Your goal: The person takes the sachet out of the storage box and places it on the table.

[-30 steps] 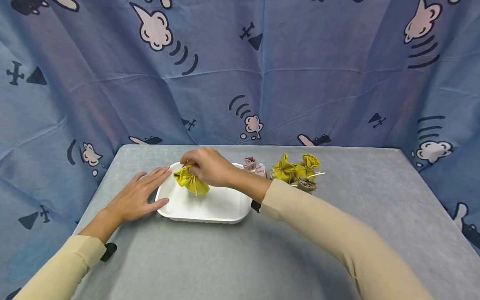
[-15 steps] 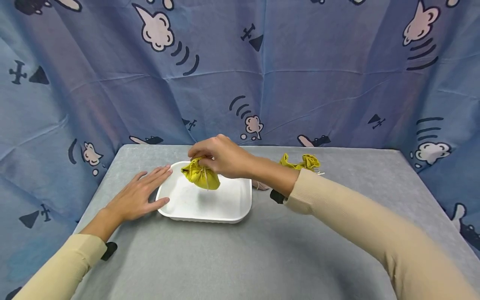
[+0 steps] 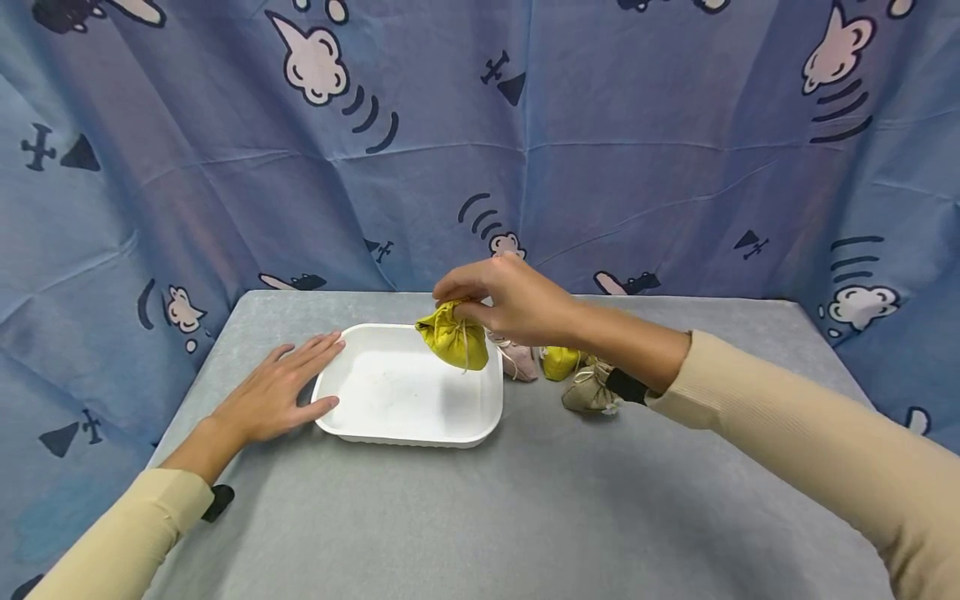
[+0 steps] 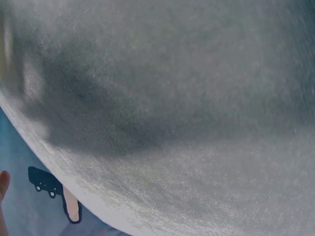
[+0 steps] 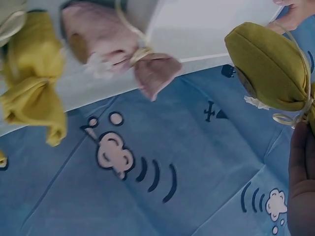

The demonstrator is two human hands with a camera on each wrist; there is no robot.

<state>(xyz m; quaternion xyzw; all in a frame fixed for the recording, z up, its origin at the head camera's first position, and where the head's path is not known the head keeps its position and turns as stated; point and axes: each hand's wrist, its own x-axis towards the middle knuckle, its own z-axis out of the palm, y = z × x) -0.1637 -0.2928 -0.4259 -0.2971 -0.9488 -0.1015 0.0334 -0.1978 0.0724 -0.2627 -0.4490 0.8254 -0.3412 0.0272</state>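
I see my right hand (image 3: pixel 517 300) pinching the yellow pouch (image 3: pixel 453 337) above the tray (image 3: pixel 408 429); left hand (image 3: pixel 273 396) flat, probably steadying it; tray holds nothing.

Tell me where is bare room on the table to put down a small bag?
The white tray is bare inside. The grey table is free in front of the tray and along its right edge. It is crowded just right of the tray, where the pink bag, yellow bag and beige bag cluster.

I count two yellow bags (image 3: pixel 453 337) (image 3: pixel 558 362), one pink bag (image 3: pixel 519 360), one tan bag (image 3: pixel 587 390), one white tray (image 3: pixel 408 432), two hands (image 3: pixel 264 397) (image 3: pixel 517 298)
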